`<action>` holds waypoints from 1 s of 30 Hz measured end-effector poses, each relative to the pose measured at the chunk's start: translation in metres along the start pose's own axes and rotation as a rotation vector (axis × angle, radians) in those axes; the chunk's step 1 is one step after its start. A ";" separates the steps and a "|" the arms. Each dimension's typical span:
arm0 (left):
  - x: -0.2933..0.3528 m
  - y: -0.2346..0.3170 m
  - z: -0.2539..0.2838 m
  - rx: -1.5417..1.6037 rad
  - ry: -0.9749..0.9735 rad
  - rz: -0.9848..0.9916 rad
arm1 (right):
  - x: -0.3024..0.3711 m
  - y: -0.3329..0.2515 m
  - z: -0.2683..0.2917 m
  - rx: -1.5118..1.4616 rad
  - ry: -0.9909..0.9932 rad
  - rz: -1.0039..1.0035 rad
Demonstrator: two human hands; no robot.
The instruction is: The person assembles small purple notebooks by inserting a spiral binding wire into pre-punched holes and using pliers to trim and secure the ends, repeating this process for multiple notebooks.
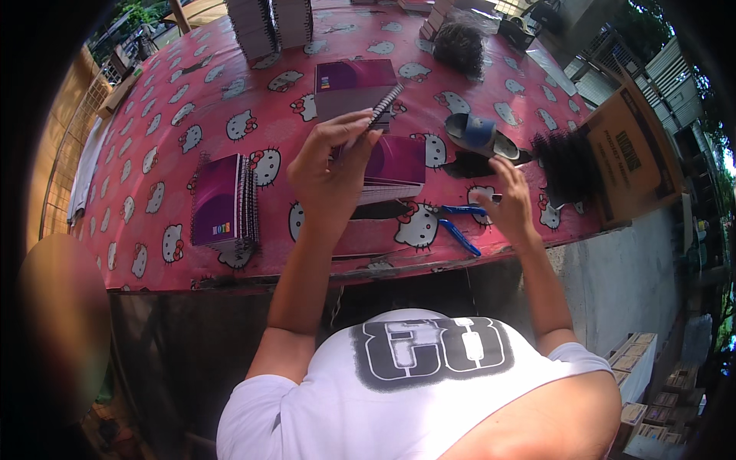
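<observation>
My left hand (pixel 335 165) is closed on a thin notebook, raised and seen nearly edge-on, its dark spiral binding (pixel 386 106) slanting up to the right. Under that hand lies a stack of purple-covered notebooks (pixel 395 165), partly hidden by it. Farther back is another purple stack (pixel 356 79). To the left stands a pile of spiral-bound purple notebooks (pixel 221 201). My right hand (pixel 512 201) hovers with fingers apart, holding nothing that shows. Close to it are blue-handled pliers (pixel 460 234) on the table and a blue-grey slide sandal (pixel 480 133).
A pink cartoon-cat cloth (pixel 211 142) covers the table. Black spiral coils (pixel 563 165) are heaped at the right against an open cardboard box (pixel 632 157). Tall stacks of bound notebooks (pixel 272 27) and a dark tangled bundle (pixel 460 50) stand at the back.
</observation>
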State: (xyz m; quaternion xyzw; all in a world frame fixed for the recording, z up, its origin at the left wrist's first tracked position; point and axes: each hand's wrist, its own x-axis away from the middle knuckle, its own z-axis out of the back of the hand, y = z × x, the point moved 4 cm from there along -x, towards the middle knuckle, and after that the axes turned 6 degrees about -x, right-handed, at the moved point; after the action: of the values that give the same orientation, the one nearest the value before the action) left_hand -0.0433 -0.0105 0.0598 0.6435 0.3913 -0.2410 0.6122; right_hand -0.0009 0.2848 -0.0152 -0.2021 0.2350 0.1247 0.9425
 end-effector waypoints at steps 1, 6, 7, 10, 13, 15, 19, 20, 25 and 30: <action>0.006 0.007 -0.001 -0.150 -0.132 -0.096 | 0.012 -0.028 -0.001 -0.192 -0.078 0.015; 0.044 -0.001 -0.012 -0.265 -0.288 0.163 | 0.038 -0.063 -0.017 0.004 -0.167 0.072; 0.047 -0.004 -0.010 -0.218 -0.196 0.297 | 0.034 -0.065 -0.014 -0.184 -0.169 0.016; 0.057 -0.015 -0.004 -0.390 -0.217 0.108 | 0.010 -0.096 0.011 -0.622 -0.146 -0.053; 0.055 -0.011 -0.003 -0.357 -0.188 0.037 | -0.008 -0.114 0.017 -0.614 0.018 0.072; 0.054 -0.009 -0.003 -0.338 -0.191 0.053 | -0.016 -0.119 0.015 -0.601 0.042 0.089; 0.051 -0.007 -0.003 -0.299 -0.208 0.038 | -0.027 -0.127 0.013 -0.537 0.048 0.208; 0.052 -0.007 -0.002 -0.286 -0.208 0.031 | -0.027 -0.120 0.004 -0.749 -0.107 0.006; 0.046 0.006 0.013 -0.258 -0.225 -0.120 | -0.014 -0.118 -0.031 -1.951 -0.720 -0.784; 0.002 0.056 0.043 -0.370 -0.154 -0.239 | -0.008 -0.120 -0.012 -1.385 -0.323 -0.347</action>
State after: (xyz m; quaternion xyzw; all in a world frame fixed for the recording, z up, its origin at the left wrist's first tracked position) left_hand 0.0101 -0.0489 0.0863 0.4492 0.4544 -0.2844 0.7147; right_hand 0.0266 0.1721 0.0176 -0.7652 -0.0750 0.1217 0.6277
